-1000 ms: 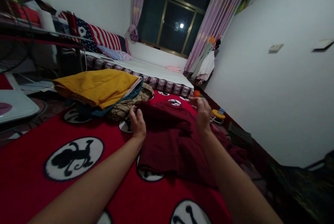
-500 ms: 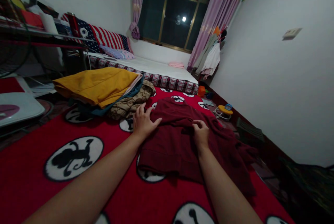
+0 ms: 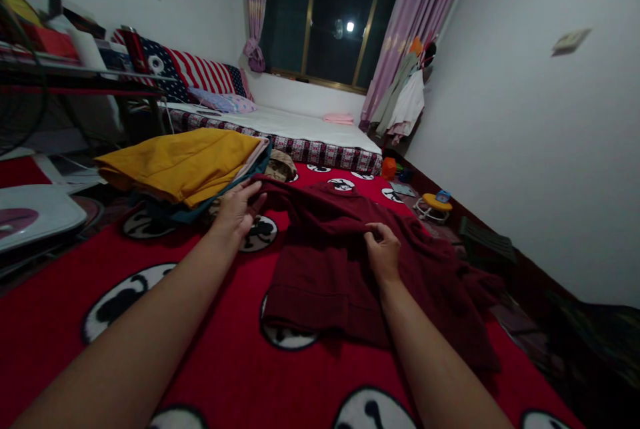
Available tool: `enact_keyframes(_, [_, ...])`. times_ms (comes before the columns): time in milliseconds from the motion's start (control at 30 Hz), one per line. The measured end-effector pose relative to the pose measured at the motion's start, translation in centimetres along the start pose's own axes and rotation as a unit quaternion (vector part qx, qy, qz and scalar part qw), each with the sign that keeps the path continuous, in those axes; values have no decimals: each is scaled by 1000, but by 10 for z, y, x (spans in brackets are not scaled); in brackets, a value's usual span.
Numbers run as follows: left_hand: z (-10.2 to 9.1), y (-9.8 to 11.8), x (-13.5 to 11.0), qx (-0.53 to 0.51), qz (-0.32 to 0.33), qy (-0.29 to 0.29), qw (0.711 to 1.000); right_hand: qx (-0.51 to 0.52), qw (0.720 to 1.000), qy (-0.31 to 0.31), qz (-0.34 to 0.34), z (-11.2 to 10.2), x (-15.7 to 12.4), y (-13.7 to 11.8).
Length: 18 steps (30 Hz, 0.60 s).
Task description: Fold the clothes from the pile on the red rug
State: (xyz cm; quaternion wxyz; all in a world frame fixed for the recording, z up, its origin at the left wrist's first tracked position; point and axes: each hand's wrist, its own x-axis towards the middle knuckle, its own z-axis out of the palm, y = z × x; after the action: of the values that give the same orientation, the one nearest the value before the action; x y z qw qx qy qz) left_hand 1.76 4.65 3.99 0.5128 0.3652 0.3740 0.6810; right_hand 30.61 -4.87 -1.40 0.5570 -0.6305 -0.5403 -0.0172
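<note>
1. Your left hand [image 3: 240, 206], at 11 o'clock, has its fingertips closed around the raised end of the maroon garment [image 3: 310, 272]. That end stands clear of the blanket, stretched out towards the hand, so the grip seems meant to draw this part out to the side; whether it is a sleeve, you cannot tell.

2. Your right hand [image 3: 383, 250], at 1 o'clock, pinches a fold of the same garment between thumb and finger. Low over the cloth, it probably serves as an anchor against the left hand's pull.

3. The garment lies from 12 to 2 o'clock on the red blanket [image 3: 225, 349], its banded hem nearest you. Spread there, it is within reach of both arms.

4. Towards 10 o'clock, a yellow garment [image 3: 190, 159] tops a stack, with teal cloth [image 3: 173, 211] beneath and camouflage cloth [image 3: 281, 166] beside it. Sitting left of the spread cloth, the stack presumably leaves working room.

5. Beyond, at 12 o'clock, is a bed [image 3: 300, 124].
</note>
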Motion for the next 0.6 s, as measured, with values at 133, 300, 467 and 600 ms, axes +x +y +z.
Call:
enact_keyframes(133, [-1, 5, -2, 50, 120, 52, 990, -9, 994, -49, -93, -2, -5, -13])
enact_keyframes(300, [3, 6, -26, 399, 377, 27, 835, -59, 967, -173, -178, 0, -14, -27])
enact_keyframes(467, [40, -15, -41, 457, 359, -173, 795, -75, 932, -256, -244, 5, -21, -37])
enact_keyframes(600, [83, -44, -29, 471, 332, -339, 744, -92, 916, -285, -267, 9, -24, -41])
